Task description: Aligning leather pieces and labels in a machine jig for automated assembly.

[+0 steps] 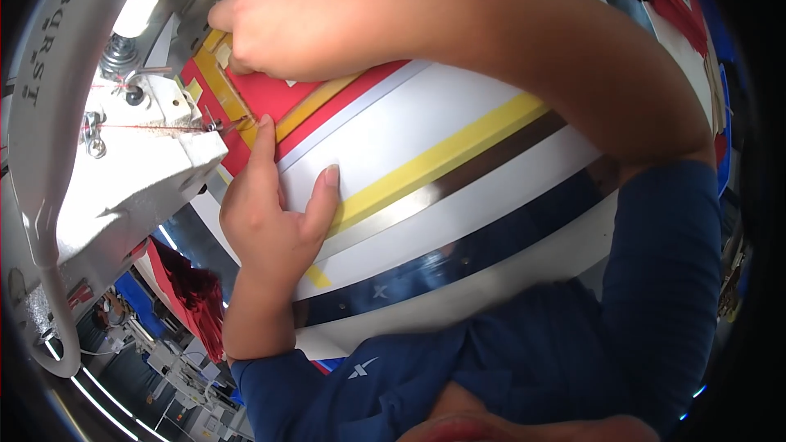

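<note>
Red cloth lies beside the sewing machine head, with yellow-edged template strips over it. My left hand is open, its index fingertip touching the strip corner close to the needle area and its thumb held apart. Across the top reaches my right arm. My right hand is curled down over the cloth and the template's far part, a fingertip near a small pale patch. What those fingers grip is hidden beneath the hand. Red thread runs along the machine head.
A white work surface with a yellow tape line and dark bands spreads before me. A white thread cone stands beside the machine. Red cloth pieces hang lower left; more red cloth lies far right. A grey curved arm rises at left.
</note>
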`<state>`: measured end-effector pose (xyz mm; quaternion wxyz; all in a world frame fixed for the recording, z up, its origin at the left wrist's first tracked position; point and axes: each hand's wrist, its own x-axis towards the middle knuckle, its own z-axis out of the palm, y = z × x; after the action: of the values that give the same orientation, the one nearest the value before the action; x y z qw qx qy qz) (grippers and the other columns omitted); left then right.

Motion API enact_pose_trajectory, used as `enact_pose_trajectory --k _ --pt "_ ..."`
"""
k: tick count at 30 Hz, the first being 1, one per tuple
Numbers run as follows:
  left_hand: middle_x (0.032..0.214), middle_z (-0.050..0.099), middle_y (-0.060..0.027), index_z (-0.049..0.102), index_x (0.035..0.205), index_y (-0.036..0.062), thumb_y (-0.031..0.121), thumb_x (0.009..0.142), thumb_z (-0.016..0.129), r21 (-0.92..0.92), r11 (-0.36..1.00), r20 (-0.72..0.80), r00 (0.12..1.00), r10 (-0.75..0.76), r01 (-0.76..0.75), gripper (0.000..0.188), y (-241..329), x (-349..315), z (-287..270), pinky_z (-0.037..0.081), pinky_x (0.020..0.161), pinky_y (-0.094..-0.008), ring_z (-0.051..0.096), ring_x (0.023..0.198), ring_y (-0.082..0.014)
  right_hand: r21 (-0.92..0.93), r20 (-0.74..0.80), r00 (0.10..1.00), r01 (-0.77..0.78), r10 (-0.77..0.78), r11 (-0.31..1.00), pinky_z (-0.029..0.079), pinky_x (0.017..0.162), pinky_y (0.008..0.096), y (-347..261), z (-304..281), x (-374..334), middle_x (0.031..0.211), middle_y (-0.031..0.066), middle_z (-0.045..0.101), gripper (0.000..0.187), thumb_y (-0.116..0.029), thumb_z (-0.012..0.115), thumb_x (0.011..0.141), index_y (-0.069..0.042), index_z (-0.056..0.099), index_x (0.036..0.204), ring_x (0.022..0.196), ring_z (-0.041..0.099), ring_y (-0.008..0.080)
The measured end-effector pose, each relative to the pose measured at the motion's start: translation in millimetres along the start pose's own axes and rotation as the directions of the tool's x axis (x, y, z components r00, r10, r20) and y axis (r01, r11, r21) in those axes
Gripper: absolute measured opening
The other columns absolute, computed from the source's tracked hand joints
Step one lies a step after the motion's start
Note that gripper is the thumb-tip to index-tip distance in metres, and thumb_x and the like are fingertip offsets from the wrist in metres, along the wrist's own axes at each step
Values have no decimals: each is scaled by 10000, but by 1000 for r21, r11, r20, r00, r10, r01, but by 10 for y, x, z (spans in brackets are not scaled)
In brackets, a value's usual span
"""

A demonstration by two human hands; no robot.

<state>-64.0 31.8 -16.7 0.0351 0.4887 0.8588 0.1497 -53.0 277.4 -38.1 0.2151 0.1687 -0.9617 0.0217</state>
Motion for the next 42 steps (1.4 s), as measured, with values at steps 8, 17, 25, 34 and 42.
enact_pose_trajectory --k 8,17,25,34,42 --pt "659 524 -38 635 1438 -102 291 840 887 -24 1000 -3 1000 -20 20 759 22 19 -7 454 555 -309 549 578 -167 -37 70 997 -16 18 999 546 862 396 -10 -86 7 1011 38 782 118 -191 756 871 -137 852 912 1077 737 231" --pt "723 611 -85 639 1422 -93 318 843 890 17 1000 -11 1000 21 -21 753 -6 -18 -5 525 608 -349 623 617 -233 18 42 999 -21 20 1000 541 938 417 11 21 -33 1071 34 765 185 -188 701 934 -188 864 1022 1106 720 228" --pt "722 609 -86 617 1445 -103 342 836 888 12 999 -17 999 43 -43 802 12 16 1 525 610 -348 626 616 -234 -35 135 990 34 -29 999 524 931 405 7 -138 16 1088 17 755 213 -189 713 929 -224 863 1076 1141 706 219" --pt "722 610 -87 619 1465 -82 353 815 897 20 1000 23 1000 6 -6 830 -18 -9 -6 531 621 -356 627 619 -239 60 54 999 -13 10 998 511 958 416 56 -8 -9 1117 24 730 310 -186 690 953 -269 847 1207 1168 690 224" --pt "752 647 -105 612 1459 -95 353 804 898 17 1000 29 999 12 -13 844 -8 7 -3 548 636 -360 664 648 -253 58 132 991 -31 23 998 501 1018 431 40 -57 -20 1166 33 724 352 -176 628 1004 -292 832 1267 1199 679 230"
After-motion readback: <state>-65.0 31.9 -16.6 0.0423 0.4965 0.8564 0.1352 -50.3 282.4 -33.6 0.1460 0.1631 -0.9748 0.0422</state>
